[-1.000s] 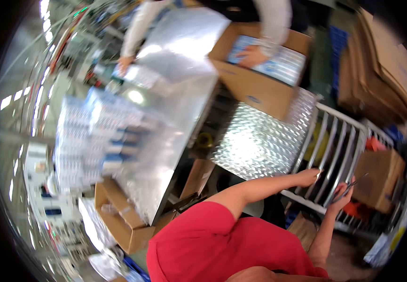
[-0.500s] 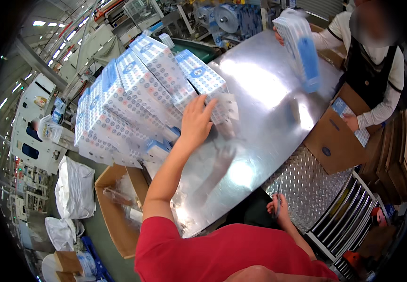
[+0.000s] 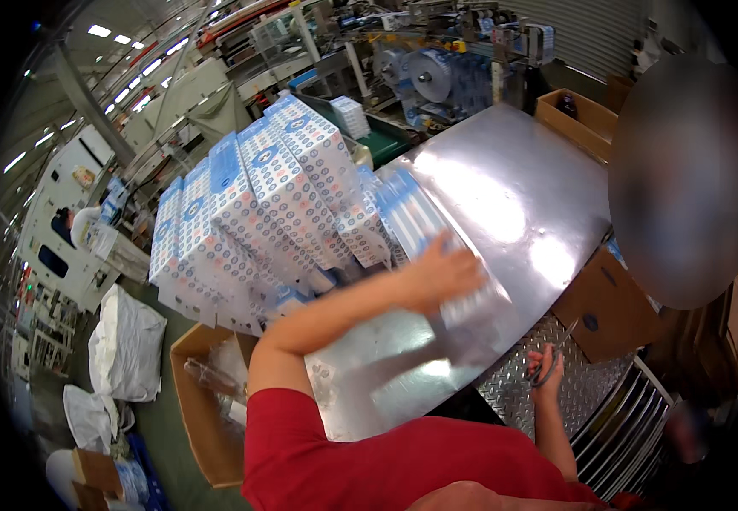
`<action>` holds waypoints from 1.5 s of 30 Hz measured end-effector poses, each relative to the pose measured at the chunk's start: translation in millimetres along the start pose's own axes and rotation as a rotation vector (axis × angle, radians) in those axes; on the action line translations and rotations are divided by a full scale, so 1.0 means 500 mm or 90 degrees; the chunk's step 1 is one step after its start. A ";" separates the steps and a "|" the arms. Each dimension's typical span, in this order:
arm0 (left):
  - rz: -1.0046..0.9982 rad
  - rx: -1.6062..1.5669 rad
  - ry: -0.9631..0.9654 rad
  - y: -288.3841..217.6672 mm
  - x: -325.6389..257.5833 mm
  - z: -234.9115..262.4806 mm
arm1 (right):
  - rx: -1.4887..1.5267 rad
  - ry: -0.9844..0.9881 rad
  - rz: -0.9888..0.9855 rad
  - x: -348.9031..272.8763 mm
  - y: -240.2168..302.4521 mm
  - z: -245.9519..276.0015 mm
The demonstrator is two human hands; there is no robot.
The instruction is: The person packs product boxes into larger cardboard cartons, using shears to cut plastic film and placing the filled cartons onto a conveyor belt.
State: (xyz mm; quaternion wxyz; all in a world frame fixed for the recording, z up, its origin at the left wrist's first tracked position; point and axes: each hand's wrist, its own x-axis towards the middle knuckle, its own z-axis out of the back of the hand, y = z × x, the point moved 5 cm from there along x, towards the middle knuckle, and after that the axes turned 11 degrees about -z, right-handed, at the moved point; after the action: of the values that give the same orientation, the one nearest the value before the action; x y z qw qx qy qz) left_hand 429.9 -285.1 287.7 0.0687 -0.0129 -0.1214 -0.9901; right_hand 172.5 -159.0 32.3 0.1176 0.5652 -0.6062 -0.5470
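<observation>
My left hand (image 3: 447,272) reaches across the shiny steel table (image 3: 522,196) and grips a blue-and-white wrapped pack (image 3: 416,217), which is blurred by motion. Just left of it, a leaning stack of the same wrapped packs (image 3: 250,213) covers the table's far left side. My right hand (image 3: 548,375) hangs low at the table's near right edge, over a diamond-plate surface (image 3: 505,392). It is closed on what looks like a pair of scissors (image 3: 561,345).
An open cardboard box (image 3: 203,426) stands on the floor left of me, with white sacks (image 3: 126,341) beyond it. More cardboard boxes sit at the table's right edge (image 3: 599,307) and far corner (image 3: 575,119). A co-worker (image 3: 684,179) stands at the right. Packing machines (image 3: 437,72) fill the back.
My left hand has moved from the stack to the right and nearer, with a pack under it. My right hand stays low by the table edge. The view has swung left.
</observation>
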 end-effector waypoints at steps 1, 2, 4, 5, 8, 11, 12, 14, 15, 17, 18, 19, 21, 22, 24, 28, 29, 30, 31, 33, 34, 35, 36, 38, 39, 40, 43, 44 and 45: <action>-0.029 0.024 -0.094 -0.074 -0.007 -0.017 | -0.007 0.009 -0.014 0.022 0.000 -0.002; -0.014 0.007 -0.160 -0.139 -0.016 -0.046 | -0.015 0.024 -0.028 0.043 0.003 -0.009; 0.038 -0.008 -0.255 -0.250 -0.034 -0.134 | -0.086 0.056 -0.067 0.075 0.002 -0.026; 0.079 -0.017 -0.284 -0.293 -0.047 -0.192 | -0.029 0.159 -0.080 0.102 -0.024 -0.030; 0.131 -0.227 -0.181 -0.402 -0.066 -0.310 | -0.254 0.202 -0.027 0.132 -0.063 -0.049; 0.314 -0.345 -0.281 -0.430 -0.113 -0.340 | -0.479 0.264 0.069 0.135 -0.091 -0.103; 0.486 -0.334 -0.346 -0.421 -0.134 -0.362 | -0.526 0.280 0.051 0.145 -0.108 -0.114; 0.976 -0.471 -0.467 -0.383 -0.168 -0.429 | -0.571 0.313 0.011 0.174 -0.153 -0.119; 0.999 -0.628 -0.505 -0.368 -0.145 -0.446 | -0.567 0.333 -0.012 0.186 -0.177 -0.113; 1.061 -0.930 -0.594 -0.388 -0.135 -0.473 | -0.581 0.434 -0.073 0.081 -0.116 -0.177; 1.018 -0.918 -0.664 -0.403 -0.133 -0.475 | -0.546 0.456 -0.092 0.060 -0.106 -0.180; 0.976 -0.908 -0.727 -0.423 -0.133 -0.476 | -0.511 0.473 -0.115 0.042 -0.108 -0.170; 0.915 -0.856 -0.730 -0.477 -0.147 -0.471 | -0.430 0.521 -0.029 0.004 -0.116 -0.137; 0.894 -0.813 -0.670 -0.504 -0.157 -0.441 | -0.387 0.546 0.014 -0.020 -0.118 -0.122; 0.903 -0.781 -0.657 -0.542 -0.144 -0.342 | -0.358 0.560 -0.055 -0.065 -0.128 -0.097; 1.017 -0.956 -0.716 -0.653 -0.176 -0.352 | -0.364 0.578 -0.160 -0.111 -0.176 -0.071; 1.029 -0.931 -0.729 -0.658 -0.187 -0.343 | -0.355 0.572 -0.190 -0.118 -0.171 -0.079; 1.042 -0.906 -0.742 -0.656 -0.204 -0.336 | -0.368 0.587 -0.183 -0.126 -0.163 -0.091; 1.050 -0.881 -0.750 -0.644 -0.222 -0.322 | -0.377 0.599 -0.173 -0.132 -0.158 -0.102; 0.928 -0.741 -0.826 -0.576 -0.258 -0.261 | -0.411 0.628 -0.163 -0.138 -0.158 -0.133; 0.897 -0.692 -0.849 -0.541 -0.274 -0.226 | -0.426 0.642 -0.165 -0.146 -0.153 -0.153; 0.915 -0.699 -0.855 -0.501 -0.280 -0.190 | -0.441 0.651 -0.161 -0.153 -0.145 -0.170; 0.924 -0.718 -0.845 -0.478 -0.291 -0.171 | -0.433 0.648 -0.136 -0.163 -0.136 -0.190; 0.939 -0.763 -0.822 -0.447 -0.319 -0.147 | -0.521 0.631 -0.122 -0.153 -0.124 -0.205; 0.931 -0.753 -0.784 -0.433 -0.329 -0.133 | -0.564 0.620 -0.113 -0.144 -0.115 -0.211; 0.924 -0.743 -0.745 -0.422 -0.339 -0.118 | -0.509 0.612 -0.013 -0.139 -0.084 -0.227; 0.889 -0.567 -0.615 -0.398 -0.368 -0.086 | -0.585 0.651 0.109 -0.121 0.041 -0.319; 0.878 -0.545 -0.586 -0.385 -0.374 -0.079 | -0.668 0.703 0.171 -0.132 0.097 -0.371; 0.872 -0.518 -0.556 -0.376 -0.380 -0.073 | -0.767 0.782 0.211 -0.159 0.134 -0.422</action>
State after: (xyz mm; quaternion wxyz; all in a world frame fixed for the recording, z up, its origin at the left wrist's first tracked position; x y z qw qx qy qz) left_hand 591.6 -87.9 199.5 0.5803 -0.4794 0.2566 -0.6062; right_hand 322.3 -222.2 202.5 0.7799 0.5061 -0.1176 -0.3491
